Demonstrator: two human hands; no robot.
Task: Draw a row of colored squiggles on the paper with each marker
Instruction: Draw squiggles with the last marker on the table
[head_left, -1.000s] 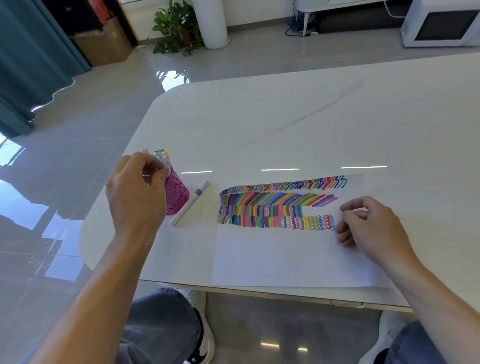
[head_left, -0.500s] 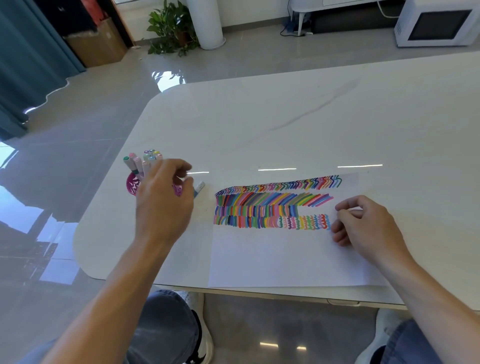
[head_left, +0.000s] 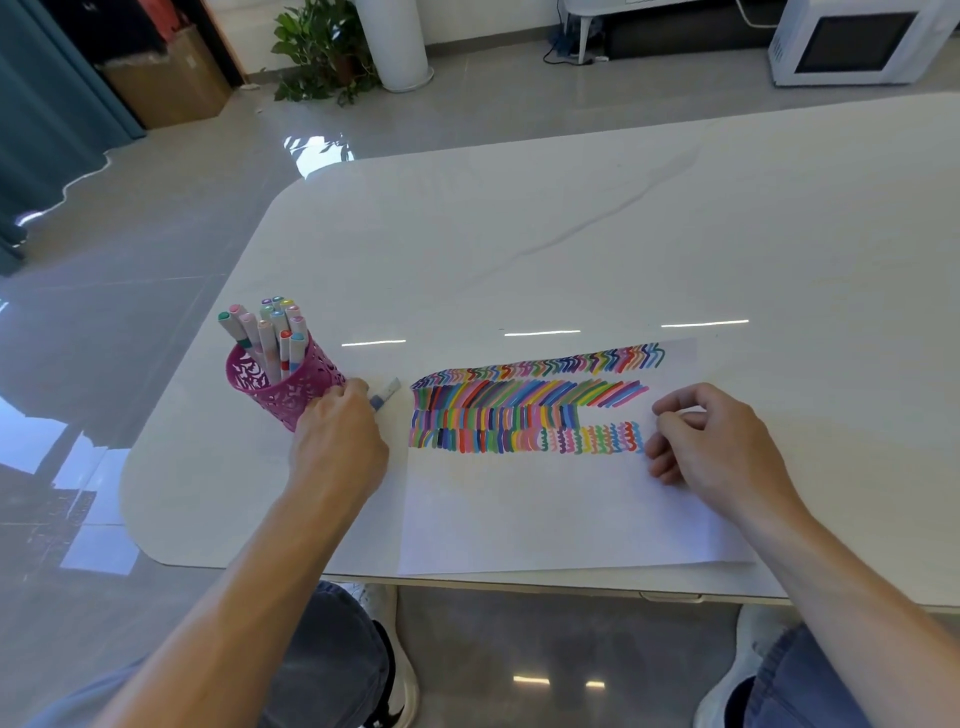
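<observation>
The left hand (head_left: 337, 441) lies palm down just left of the paper (head_left: 545, 509). Its fingers curl round a slim white marker (head_left: 385, 395) beside the round, perforated pink cup (head_left: 291, 389). The right hand (head_left: 711, 441) rests on the paper's right side, fingers loosely bent and holding nothing, next to the wavy squiggles (head_left: 597, 439).

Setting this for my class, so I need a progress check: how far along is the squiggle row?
Done: coloured squiggles run nearly to the right edge of the white paper sheet. In hand: left hand grips a white marker beside the pink lattice cup; right hand rests on the sheet. Left: only a short gap to fill.
</observation>
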